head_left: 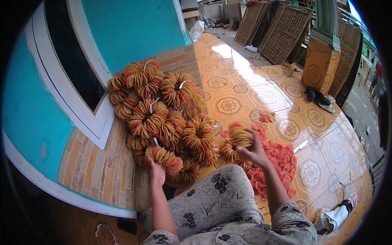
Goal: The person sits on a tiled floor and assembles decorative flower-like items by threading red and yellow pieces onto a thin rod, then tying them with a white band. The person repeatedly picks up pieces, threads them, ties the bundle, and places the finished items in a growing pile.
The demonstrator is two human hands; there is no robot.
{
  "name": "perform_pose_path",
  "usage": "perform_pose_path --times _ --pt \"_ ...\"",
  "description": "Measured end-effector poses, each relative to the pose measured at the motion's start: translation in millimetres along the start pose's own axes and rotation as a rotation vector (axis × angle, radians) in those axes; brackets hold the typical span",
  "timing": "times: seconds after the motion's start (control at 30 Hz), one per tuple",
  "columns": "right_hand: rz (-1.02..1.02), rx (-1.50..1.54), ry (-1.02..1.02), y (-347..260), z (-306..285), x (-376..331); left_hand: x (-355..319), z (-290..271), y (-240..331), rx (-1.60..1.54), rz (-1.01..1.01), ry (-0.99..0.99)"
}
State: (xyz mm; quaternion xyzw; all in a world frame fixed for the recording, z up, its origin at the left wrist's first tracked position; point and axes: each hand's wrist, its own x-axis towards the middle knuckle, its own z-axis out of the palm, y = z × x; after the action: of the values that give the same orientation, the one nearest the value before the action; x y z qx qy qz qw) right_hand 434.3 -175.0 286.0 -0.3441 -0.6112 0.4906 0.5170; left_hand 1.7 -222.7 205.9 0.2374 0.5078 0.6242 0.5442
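Observation:
My left hand (157,174) grips the near side of a ring-shaped bundle of thin, round, lacy crackers (164,158), tan with some red ones; its fingers are partly hidden by the bundle. In my right hand (258,151), raised over the floor, is a short stack of tan crackers (240,136) with a red one at its edge. Just left of that stack, another small tan bundle (229,150) lies on the floor. A loose heap of red crackers (272,163) spreads below and beyond my right forearm.
Against the turquoise wall (134,28), several tied cracker bundles (149,116) are piled to my left. A knife (301,146) lies right of the red heap. Farther off are a tiled pillar (318,67), dark shoes (320,99) and leaning woven racks (286,34).

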Motion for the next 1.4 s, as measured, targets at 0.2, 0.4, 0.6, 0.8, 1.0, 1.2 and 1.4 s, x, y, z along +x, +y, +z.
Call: perform_pose_path --times 0.2,0.4,0.6,0.8,1.0,1.2,1.4 --pt "-0.082 -1.235 -0.426 65 149 69 13 43 -27 0.867 -0.192 0.012" --pt "-0.333 -0.719 0.298 129 107 87 -11 29 -29 1.181 0.002 0.025" --pt "0.324 -1.077 -0.503 204 23 82 -111 -15 -63 1.146 0.1 0.039" --pt "-0.056 -1.143 -0.319 256 13 72 -195 -55 -58 1.406 0.274 0.2" --pt "0.176 -0.197 0.325 225 -45 98 -212 -103 -57 1.443 0.387 0.374" --pt "0.009 0.269 0.248 85 -47 98 -185 -110 -89 1.728 0.437 0.527" --pt "-0.25 0.357 0.16 -66 38 152 -183 -111 -88 1.834 0.388 0.563"
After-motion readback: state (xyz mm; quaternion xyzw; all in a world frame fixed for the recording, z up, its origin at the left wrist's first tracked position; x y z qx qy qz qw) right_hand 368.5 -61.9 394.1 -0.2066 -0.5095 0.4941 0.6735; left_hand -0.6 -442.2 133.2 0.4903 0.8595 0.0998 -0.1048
